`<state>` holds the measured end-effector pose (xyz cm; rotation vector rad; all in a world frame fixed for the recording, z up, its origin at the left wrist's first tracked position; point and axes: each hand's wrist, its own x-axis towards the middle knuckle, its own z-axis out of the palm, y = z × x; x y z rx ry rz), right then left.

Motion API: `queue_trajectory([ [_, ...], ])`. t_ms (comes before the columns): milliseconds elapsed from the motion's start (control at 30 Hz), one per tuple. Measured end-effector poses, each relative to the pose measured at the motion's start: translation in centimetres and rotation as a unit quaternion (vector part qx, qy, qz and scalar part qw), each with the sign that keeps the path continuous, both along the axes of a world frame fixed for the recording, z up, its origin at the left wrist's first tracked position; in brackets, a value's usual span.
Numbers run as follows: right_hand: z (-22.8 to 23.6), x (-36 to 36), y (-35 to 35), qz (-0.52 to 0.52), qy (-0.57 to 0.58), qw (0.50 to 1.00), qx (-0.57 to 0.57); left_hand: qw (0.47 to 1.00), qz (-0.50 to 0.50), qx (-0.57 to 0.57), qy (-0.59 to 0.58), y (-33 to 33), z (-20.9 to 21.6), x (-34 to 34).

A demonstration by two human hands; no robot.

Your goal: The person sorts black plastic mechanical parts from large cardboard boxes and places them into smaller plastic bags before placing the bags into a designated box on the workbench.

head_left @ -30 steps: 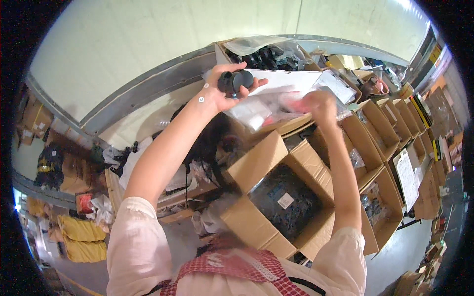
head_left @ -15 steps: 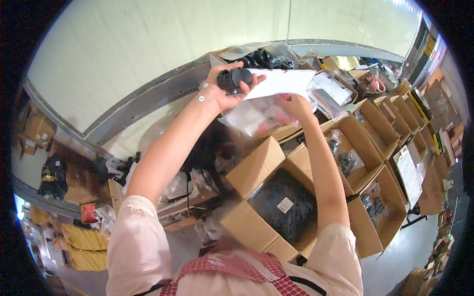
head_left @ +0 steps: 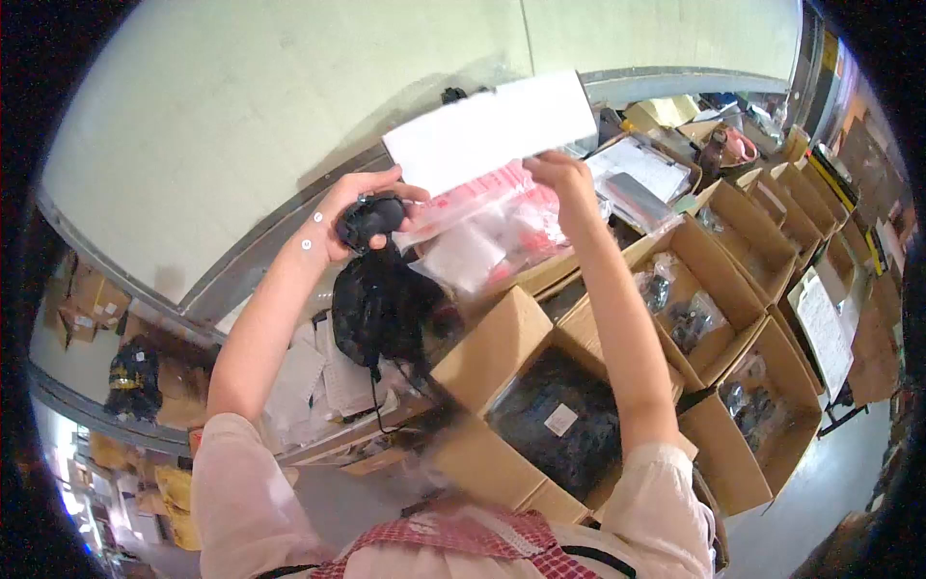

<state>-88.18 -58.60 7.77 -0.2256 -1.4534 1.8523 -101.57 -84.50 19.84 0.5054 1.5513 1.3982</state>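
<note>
My left hand (head_left: 362, 214) is closed around black rounded plastic parts (head_left: 371, 220) that look like casters. Its thumb and fingertips come close to one end of a clear plastic bag (head_left: 463, 253) with red print. My right hand (head_left: 564, 183) has its fingers pinched together at the other end of that bag's upper edge; the fingertips are partly hidden. Just beyond both hands is a white, flat-faced box or board (head_left: 492, 125), tilted up against the wall side. I cannot tell whether either hand touches it.
An open carton (head_left: 502, 338) below my right arm holds a dark plastic-wrapped load with a white label. More open cartons (head_left: 728, 333) with bagged parts stand to the right. A black bag (head_left: 371, 309) hangs below my left hand. Papers (head_left: 637, 174) lie at the far right.
My left hand has moved left and nearer with the black parts, away from the white box. The white box appears higher and tilted. My right hand has shifted slightly up along the bag.
</note>
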Motion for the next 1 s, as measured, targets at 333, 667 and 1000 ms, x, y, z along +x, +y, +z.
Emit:
queue_trajectory([
  [333,1.9,0.0,1.7,-0.013,-0.171,0.984,0.046,0.7,0.0,0.034,0.713,2.5,-0.6,4.6],
  [667,3.0,0.3,2.3,0.012,-0.135,0.99,0.031,0.294,-0.08,-0.132,0.943,9.4,0.1,4.0],
  [1000,-2.6,6.6,6.2,-0.069,-0.293,0.705,0.642,0.343,-0.122,-0.199,0.91,11.2,4.2,2.6],
])
